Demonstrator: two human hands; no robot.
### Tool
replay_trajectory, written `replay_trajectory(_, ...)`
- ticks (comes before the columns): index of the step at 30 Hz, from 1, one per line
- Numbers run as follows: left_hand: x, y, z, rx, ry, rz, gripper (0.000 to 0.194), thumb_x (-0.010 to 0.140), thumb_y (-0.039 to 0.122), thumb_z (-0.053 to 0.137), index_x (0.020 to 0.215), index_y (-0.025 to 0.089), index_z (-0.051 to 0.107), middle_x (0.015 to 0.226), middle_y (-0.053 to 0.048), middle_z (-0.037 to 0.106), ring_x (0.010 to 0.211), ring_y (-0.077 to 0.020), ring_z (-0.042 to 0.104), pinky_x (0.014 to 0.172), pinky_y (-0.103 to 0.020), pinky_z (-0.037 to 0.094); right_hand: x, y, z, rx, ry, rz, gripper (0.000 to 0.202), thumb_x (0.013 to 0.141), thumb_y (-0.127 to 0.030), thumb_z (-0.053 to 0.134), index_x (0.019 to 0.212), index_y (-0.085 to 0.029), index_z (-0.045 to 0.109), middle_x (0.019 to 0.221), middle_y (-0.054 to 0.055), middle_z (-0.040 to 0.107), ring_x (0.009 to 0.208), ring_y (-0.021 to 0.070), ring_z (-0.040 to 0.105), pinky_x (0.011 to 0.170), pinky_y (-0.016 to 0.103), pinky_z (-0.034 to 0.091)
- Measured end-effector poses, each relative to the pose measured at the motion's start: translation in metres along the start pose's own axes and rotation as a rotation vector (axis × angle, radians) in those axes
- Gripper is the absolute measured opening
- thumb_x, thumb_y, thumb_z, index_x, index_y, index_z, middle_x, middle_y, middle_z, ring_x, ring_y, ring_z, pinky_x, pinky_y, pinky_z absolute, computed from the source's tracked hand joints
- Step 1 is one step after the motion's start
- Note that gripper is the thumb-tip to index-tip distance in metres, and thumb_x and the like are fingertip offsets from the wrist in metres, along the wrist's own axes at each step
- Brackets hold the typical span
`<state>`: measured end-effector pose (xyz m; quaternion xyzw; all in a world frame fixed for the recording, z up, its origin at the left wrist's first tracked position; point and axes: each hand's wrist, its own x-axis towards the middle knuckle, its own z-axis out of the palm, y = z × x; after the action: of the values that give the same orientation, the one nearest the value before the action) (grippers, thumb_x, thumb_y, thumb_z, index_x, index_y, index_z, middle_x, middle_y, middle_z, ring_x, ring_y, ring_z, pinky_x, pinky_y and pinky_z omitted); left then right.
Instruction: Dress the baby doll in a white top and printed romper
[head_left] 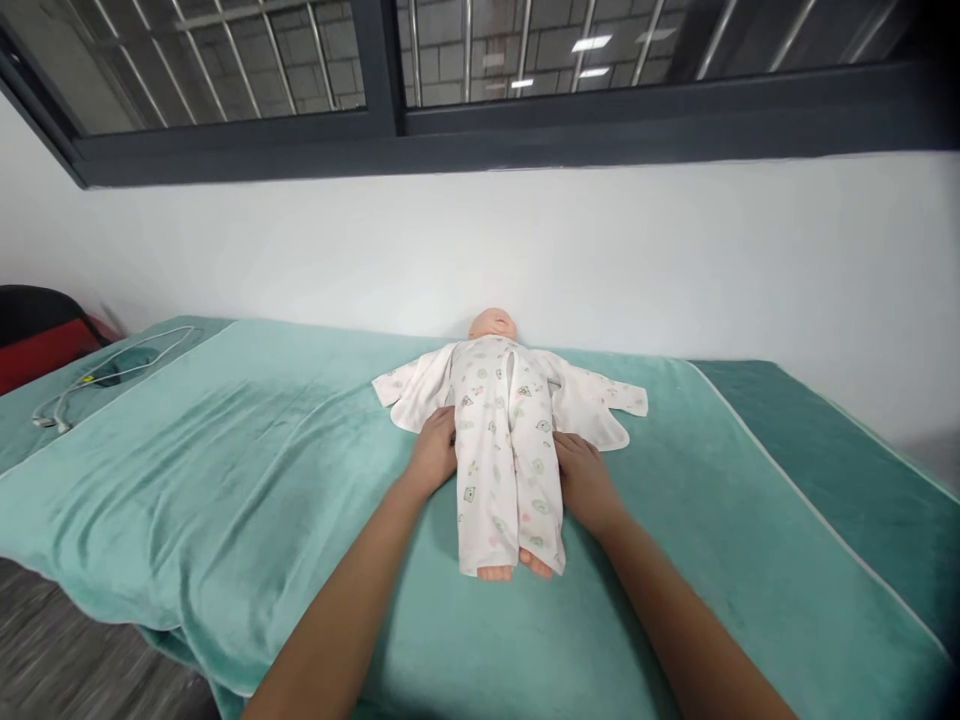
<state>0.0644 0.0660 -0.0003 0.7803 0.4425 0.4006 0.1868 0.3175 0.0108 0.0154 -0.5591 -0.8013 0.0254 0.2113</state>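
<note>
A baby doll (493, 323) lies on its back, head toward the wall. White printed baby trousers (484, 480) cover its front from the neck down, with its toes showing at the cuffs. Spread out on both sides is a white baby jacket (589, 395), its sleeves pointing outward. My left hand (433, 452) is closed at the left edge of the trousers, fingertips partly hidden at the cloth. On the opposite edge, my right hand (589, 482) is closed in the same way, its fingers together against the trousers.
A green blanket (262, 440) with soft folds covers the bed. White cables (135, 368) lie at the far left, near a red and black object (41, 345). Behind the bed rises a white wall (300, 250) below a barred window (480, 60).
</note>
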Motion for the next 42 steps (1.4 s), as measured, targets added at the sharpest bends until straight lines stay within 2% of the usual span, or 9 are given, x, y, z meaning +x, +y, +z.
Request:
replay_trajectory(3, -0.002, 0.000, 0.001, 0.030, -0.013, 0.025, 0.029, 0.086, 0.023, 0.054, 0.111, 0.020, 0.070, 0.115, -0.011, 0.071, 0.115, -0.0290, 0.059, 0.102, -0.045, 0.046, 0.003, -0.003, -0.002, -0.048, 0.014, 0.019, 0.028, 0.095, -0.020, 0.044, 0.113, -0.021, 0.065, 0.117, 0.010, 0.067, 0.108, 0.0255, 0.057, 0.092, 0.037, 0.039)
replay_trajectory(8, -0.005, -0.004, 0.003, 0.130, -0.046, 0.029, 0.029, 0.087, 0.026, 0.055, 0.111, 0.017, 0.067, 0.114, -0.015, 0.069, 0.108, -0.0312, 0.061, 0.098, -0.047, 0.048, 0.014, -0.006, -0.005, -0.101, -0.031, -0.010, 0.024, 0.096, -0.019, 0.042, 0.099, -0.018, 0.065, 0.102, 0.011, 0.066, 0.098, 0.0252, 0.057, 0.087, 0.036, 0.040)
replay_trajectory(12, -0.006, -0.004, 0.003, 0.178, -0.066, -0.048, 0.025, 0.091, 0.028, 0.051, 0.105, 0.016, 0.068, 0.109, -0.016, 0.069, 0.103, -0.0316, 0.062, 0.094, -0.049, 0.048, 0.013, -0.003, -0.003, 0.099, -0.008, -0.012, 0.021, 0.094, -0.019, 0.043, 0.096, -0.019, 0.064, 0.099, 0.010, 0.066, 0.097, 0.0244, 0.058, 0.083, 0.035, 0.044)
replay_trajectory(17, -0.005, -0.002, 0.000, 0.083, -0.043, -0.084, 0.022, 0.093, 0.029, 0.049, 0.102, 0.019, 0.067, 0.111, -0.011, 0.070, 0.103, -0.0278, 0.062, 0.095, -0.044, 0.049, -0.004, -0.002, -0.004, 0.375, 0.080, -0.024, 0.027, 0.094, -0.017, 0.039, 0.108, -0.020, 0.061, 0.106, 0.009, 0.066, 0.101, 0.0234, 0.058, 0.089, 0.038, 0.047)
replay_trajectory(24, -0.006, -0.003, 0.000, 0.297, -0.046, -0.037, 0.012, 0.086, 0.023, 0.052, 0.083, 0.018, 0.063, 0.090, -0.012, 0.067, 0.087, -0.0276, 0.059, 0.081, -0.040, 0.047, -0.004, -0.002, -0.002, 0.356, 0.015, 0.106, 0.024, 0.089, -0.019, 0.047, 0.109, -0.021, 0.060, 0.107, 0.008, 0.066, 0.101, 0.0241, 0.059, 0.088, 0.037, 0.046)
replay_trajectory(33, -0.021, 0.007, -0.009, 0.296, -0.025, -0.024, 0.018, 0.082, 0.014, 0.047, 0.067, 0.020, 0.056, 0.073, -0.006, 0.063, 0.077, -0.0222, 0.055, 0.073, -0.033, 0.039, -0.002, -0.004, -0.007, 0.460, -0.012, 0.168, 0.028, 0.082, -0.023, 0.054, 0.108, -0.023, 0.063, 0.101, 0.005, 0.069, 0.094, 0.0236, 0.062, 0.082, 0.034, 0.047)
replay_trajectory(38, -0.025, 0.005, -0.015, 0.133, 0.018, -0.190, 0.020, 0.080, 0.015, 0.044, 0.067, 0.020, 0.058, 0.071, -0.003, 0.063, 0.075, -0.0192, 0.057, 0.071, -0.030, 0.040, -0.010, 0.003, -0.013, 0.551, -0.054, 0.216, 0.025, 0.086, -0.031, 0.052, 0.105, -0.024, 0.067, 0.082, 0.001, 0.067, 0.078, 0.0207, 0.062, 0.074, 0.033, 0.048)
replay_trajectory(40, -0.027, 0.000, -0.017, 0.033, 0.129, -0.294, 0.020, 0.081, 0.016, 0.043, 0.074, 0.020, 0.062, 0.073, -0.001, 0.065, 0.072, -0.0171, 0.058, 0.069, -0.028, 0.041, -0.009, 0.015, -0.011, 0.564, 0.038, 0.286, 0.030, 0.089, -0.040, 0.049, 0.107, -0.023, 0.067, 0.082, 0.003, 0.068, 0.078, 0.0208, 0.063, 0.075, 0.034, 0.048)
replay_trajectory(42, -0.028, -0.006, -0.018, -0.063, 0.277, -0.427, 0.019, 0.082, 0.020, 0.044, 0.081, 0.021, 0.064, 0.074, 0.001, 0.065, 0.069, -0.0160, 0.058, 0.066, -0.027, 0.042, -0.005, 0.032, -0.009, 0.456, 0.205, 0.378, 0.035, 0.089, -0.044, 0.048, 0.106, -0.020, 0.067, 0.093, 0.008, 0.071, 0.086, 0.0233, 0.064, 0.081, 0.037, 0.048)
